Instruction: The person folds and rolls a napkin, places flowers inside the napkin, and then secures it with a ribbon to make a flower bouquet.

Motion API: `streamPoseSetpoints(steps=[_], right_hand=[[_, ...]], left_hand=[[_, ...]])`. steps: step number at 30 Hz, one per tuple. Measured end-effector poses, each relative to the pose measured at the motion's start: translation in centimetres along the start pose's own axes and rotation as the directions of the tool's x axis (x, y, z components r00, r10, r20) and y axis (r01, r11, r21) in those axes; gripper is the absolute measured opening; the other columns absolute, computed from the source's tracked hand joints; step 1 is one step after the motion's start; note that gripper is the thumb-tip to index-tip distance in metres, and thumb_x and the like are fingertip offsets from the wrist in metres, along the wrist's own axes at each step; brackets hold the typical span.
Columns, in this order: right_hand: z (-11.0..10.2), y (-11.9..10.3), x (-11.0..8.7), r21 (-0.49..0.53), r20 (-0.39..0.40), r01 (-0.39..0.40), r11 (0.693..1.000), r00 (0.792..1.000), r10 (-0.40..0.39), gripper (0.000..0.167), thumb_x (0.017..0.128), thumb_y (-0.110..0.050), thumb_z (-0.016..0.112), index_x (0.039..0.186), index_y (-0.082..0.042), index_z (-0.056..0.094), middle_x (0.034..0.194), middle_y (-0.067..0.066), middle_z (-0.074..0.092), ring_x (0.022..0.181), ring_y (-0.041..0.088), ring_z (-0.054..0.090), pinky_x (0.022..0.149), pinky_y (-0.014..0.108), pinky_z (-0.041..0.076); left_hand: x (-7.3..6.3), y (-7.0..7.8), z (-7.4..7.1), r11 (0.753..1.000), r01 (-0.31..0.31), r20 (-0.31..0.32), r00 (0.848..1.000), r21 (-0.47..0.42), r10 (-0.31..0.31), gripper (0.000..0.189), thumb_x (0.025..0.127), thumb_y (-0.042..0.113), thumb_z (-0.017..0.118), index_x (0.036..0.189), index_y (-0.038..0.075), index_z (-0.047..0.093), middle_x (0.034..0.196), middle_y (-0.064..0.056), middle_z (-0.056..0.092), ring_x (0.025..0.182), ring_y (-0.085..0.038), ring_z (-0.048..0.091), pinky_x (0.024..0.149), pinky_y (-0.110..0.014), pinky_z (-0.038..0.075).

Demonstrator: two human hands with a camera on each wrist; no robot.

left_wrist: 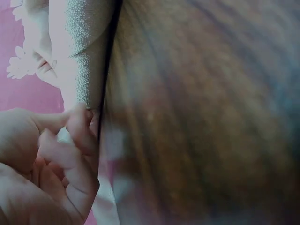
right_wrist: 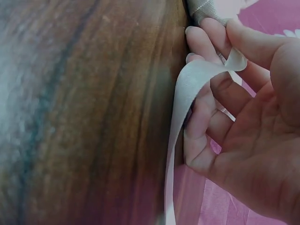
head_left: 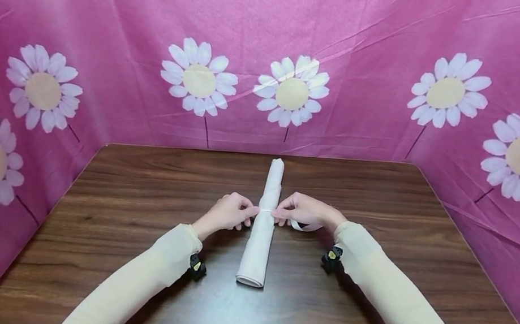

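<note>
A pale cloth roll point(head_left: 255, 258) lies lengthwise on the wooden table, with a narrow white ribbon point(head_left: 304, 227) around its middle. On the roll's left side, my left hand point(head_left: 228, 211) pinches the ribbon between thumb and index finger, right at the cloth. The left wrist view shows a ribbon tail point(left_wrist: 107, 201) hanging below those fingers. From the right side, my right hand point(head_left: 306, 210) pinches the ribbon's other part close against the roll. In the right wrist view the ribbon point(right_wrist: 186, 89) curls out past the fingers and trails down along the table.
The dark brown table point(head_left: 144, 177) reaches back to a pink curtain point(head_left: 266, 2) printed with white daisies, which also hangs along both sides. Small black wrist cameras sit on the left cuff point(head_left: 182, 238) and the right cuff point(head_left: 352, 243).
</note>
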State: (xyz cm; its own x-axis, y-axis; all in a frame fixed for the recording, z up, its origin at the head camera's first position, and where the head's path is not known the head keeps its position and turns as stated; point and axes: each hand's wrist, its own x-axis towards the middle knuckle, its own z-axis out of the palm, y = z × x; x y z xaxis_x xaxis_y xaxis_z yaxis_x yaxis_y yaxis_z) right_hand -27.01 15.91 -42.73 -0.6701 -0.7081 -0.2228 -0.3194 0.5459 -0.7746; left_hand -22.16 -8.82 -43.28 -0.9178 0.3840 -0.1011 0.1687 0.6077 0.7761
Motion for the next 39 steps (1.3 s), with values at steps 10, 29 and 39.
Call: streamPoseSetpoints(steps=[10, 29, 39], right_hand=[[0.2, 0.4, -0.2, 0.042, -0.005, -0.027, 0.999, 1.0, 0.027, 0.031, 0.103, -0.024, 0.061, 0.085, -0.005, 0.076, 0.071, 0.003, 0.069, 0.068, 0.013, 0.059, 0.067, 0.026, 0.045], [-0.6, 0.4, -1.0, 0.114, 0.007, -0.017, 0.993, 1.0, 0.016, 0.024, 0.102, -0.019, 0.063, 0.096, 0.0, 0.076, 0.077, 0.008, 0.071, 0.072, 0.015, 0.063, 0.068, 0.024, 0.049], [-1.6, 0.7, -4.5, 0.211, -0.009, -0.064, 0.975, 0.998, 0.067, 0.027, 0.103, -0.014, 0.061, 0.12, 0.007, 0.066, 0.083, 0.012, 0.07, 0.07, 0.022, 0.07, 0.064, 0.038, 0.06]], left_hand=[[0.2, -0.3, 0.1, 0.999, 0.012, 0.019, 1.0, 0.049, -0.013, 0.022, 0.102, 0.026, 0.063, 0.093, 0.011, 0.077, 0.048, 0.005, 0.052, 0.042, -0.009, 0.048, 0.042, -0.023, 0.039], [-0.6, -0.1, -1.3, 0.961, 0.181, 0.194, 0.971, -0.211, -0.141, 0.023, 0.103, 0.024, 0.062, 0.106, 0.005, 0.075, 0.057, -0.002, 0.059, 0.045, -0.008, 0.051, 0.04, -0.02, 0.04], [-3.9, -0.9, -4.6, 0.852, 0.338, 0.387, 0.905, -0.399, -0.178, 0.032, 0.103, 0.024, 0.063, 0.119, -0.003, 0.065, 0.08, -0.01, 0.07, 0.058, -0.011, 0.063, 0.046, -0.02, 0.044]])
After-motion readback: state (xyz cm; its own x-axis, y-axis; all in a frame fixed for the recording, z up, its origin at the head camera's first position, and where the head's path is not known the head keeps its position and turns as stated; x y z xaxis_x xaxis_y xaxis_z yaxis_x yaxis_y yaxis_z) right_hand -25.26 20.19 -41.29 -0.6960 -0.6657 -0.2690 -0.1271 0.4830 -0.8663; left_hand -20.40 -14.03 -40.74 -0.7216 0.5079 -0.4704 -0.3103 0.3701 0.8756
